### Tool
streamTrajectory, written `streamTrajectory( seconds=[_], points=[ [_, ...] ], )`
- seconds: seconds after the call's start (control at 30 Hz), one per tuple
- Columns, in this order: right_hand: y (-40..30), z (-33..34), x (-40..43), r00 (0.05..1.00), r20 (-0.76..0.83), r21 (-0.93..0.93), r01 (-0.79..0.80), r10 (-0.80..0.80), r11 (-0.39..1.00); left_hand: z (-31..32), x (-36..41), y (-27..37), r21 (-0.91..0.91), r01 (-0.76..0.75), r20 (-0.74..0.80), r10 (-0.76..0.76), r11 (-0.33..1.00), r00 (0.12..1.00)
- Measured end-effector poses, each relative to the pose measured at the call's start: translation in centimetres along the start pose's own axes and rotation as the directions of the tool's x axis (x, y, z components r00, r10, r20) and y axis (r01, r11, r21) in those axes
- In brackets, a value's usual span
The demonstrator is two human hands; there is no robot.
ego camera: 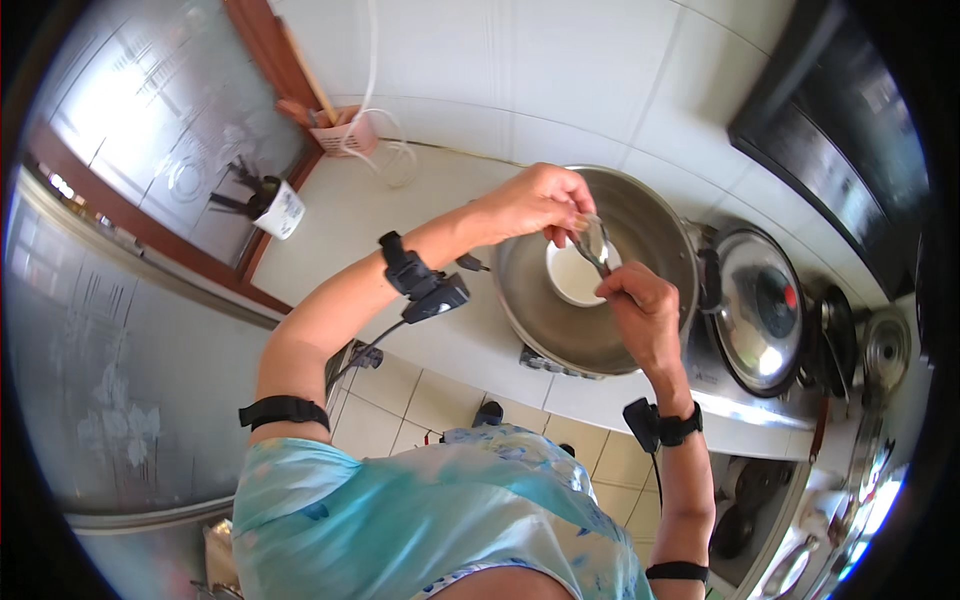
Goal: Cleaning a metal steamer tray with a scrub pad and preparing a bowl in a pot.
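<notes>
A large round metal pot (525, 322) stands on the counter before me, with a white bowl (568, 279) inside it. Above the bowl, my right hand (646, 307) grips a shiny metal utensil (598, 247), which looks like a spoon. My left hand (551, 202) has its thumb and fingers pinched at the utensil's other end, around a small translucent thing too unclear to name. The inside of the bowl looks pale; whether it holds anything cannot be told.
A lidded pan (757, 300) sits on the stove to the right, under a black range hood (832, 142). At the counter's back left are a pink basket (345, 135) and a white cable (371, 67). A white container (281, 212) of utensils hangs by the glass door.
</notes>
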State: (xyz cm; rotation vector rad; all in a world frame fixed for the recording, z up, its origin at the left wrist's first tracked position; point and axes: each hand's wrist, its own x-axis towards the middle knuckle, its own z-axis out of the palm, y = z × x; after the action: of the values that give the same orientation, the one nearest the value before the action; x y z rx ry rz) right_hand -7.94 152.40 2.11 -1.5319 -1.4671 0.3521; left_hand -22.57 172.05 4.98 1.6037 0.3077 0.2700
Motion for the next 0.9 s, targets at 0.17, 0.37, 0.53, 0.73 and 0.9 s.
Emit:
streamTrajectory(
  seconds=[0.17,0.37,0.53,0.73,0.9],
  points=[
    [1.9,-0.8,-1.1,0.999,0.021,0.055,-0.033,0.032,0.998,-2.5,-2.0,0.6,0.019,-0.060,-0.063,0.061,0.998,0.996],
    [3.8,-3.1,-4.0,0.989,-0.034,-0.107,-0.147,0.144,0.983,-13.1,-12.3,1.2,0.159,-0.175,-0.711,0.236,0.972,0.663],
    [4.7,-3.0,-5.8,0.982,-0.115,-0.198,-0.168,0.147,0.966,-21.2,-25.6,-0.7,0.305,0.058,-0.952,0.305,0.951,0.020],
    [5.7,-2.0,-5.9,0.993,-0.119,-0.348,-0.033,-0.009,0.937,-26.6,-34.1,-5.5,0.175,0.267,-0.921,0.253,0.948,-0.296],
    [6.1,-2.0,-6.1,0.989,-0.145,-0.359,-0.084,0.033,0.930,-29.6,-33.6,-8.9,0.082,0.240,-0.906,0.173,0.967,-0.387]
  ],
)
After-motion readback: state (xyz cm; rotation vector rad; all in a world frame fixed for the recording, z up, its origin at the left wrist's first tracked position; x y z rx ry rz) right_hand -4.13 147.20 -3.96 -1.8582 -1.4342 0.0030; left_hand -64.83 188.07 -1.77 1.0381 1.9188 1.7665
